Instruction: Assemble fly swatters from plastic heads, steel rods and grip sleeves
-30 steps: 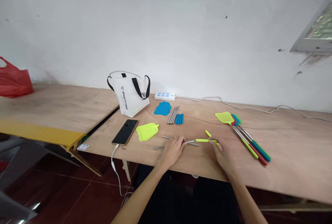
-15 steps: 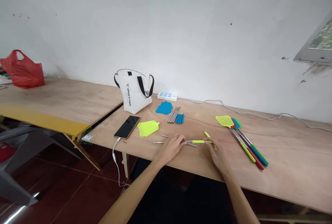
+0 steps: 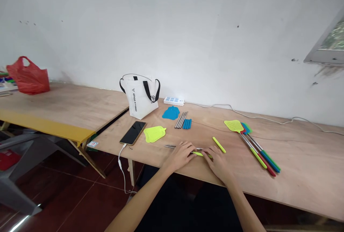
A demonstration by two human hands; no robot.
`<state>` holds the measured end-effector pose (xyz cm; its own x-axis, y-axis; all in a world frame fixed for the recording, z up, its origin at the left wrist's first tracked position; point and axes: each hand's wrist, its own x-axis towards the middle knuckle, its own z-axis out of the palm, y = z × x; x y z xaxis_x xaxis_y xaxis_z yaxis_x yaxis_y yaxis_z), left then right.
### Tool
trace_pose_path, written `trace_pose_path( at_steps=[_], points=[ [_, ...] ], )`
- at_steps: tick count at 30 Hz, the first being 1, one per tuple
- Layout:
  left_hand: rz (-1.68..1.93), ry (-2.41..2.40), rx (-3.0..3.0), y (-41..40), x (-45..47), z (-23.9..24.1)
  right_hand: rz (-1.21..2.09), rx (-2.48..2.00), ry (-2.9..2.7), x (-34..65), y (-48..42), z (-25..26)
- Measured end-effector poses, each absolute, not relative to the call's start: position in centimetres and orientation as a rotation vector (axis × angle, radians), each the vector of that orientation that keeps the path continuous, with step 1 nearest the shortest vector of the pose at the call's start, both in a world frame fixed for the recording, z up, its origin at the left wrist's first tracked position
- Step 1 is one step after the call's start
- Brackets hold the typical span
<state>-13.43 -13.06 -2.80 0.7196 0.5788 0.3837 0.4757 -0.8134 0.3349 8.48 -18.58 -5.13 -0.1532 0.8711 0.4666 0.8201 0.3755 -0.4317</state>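
Rods of thin metal (image 3: 172,146) lie under the bent fingers of my left grip (image 3: 180,155), near the front edge of the bench (image 3: 295,167). My right grip (image 3: 218,162) sits just beside it, fingertips touching a yellow sleeve (image 3: 199,154) that lies flat between the two. Whether either grip pinches its piece or only rests on it, I cannot tell. A second yellow sleeve (image 3: 219,145) lies just beyond my right grip, apart from it. Farther back sit a yellow swatter head (image 3: 154,133), a phone (image 3: 133,133) and a white bag (image 3: 139,99); finished swatters (image 3: 254,148) lie well to the right.
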Motion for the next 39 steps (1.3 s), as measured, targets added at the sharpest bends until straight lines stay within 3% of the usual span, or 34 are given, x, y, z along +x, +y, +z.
trace_pose_path(
  at_steps=[5, 9, 13, 23, 39],
  points=[
    [0.779, 1.025, 2.705, -13.2, -13.3, -2.6, -0.056, -1.512, -1.935, 8.8, -18.5, -5.3],
    [0.799, 1.299, 2.626, -12.9, -13.3, -3.0, -0.379, -1.741, -1.656, 10.4, -18.1, -6.2],
    [0.745, 1.397, 2.621, -12.5, -13.6, -3.3, -0.480, -1.971, -1.572, 12.3, -17.8, -7.3],
    [0.616, 1.146, 2.693, -11.7, -14.4, -3.3, -0.046, -1.664, -1.560, 11.7, -18.5, -5.4],
    [0.704, 1.074, 2.632, -11.9, -14.0, -3.0, 0.052, -1.548, -1.761, 11.4, -18.8, -5.7]
  ],
)
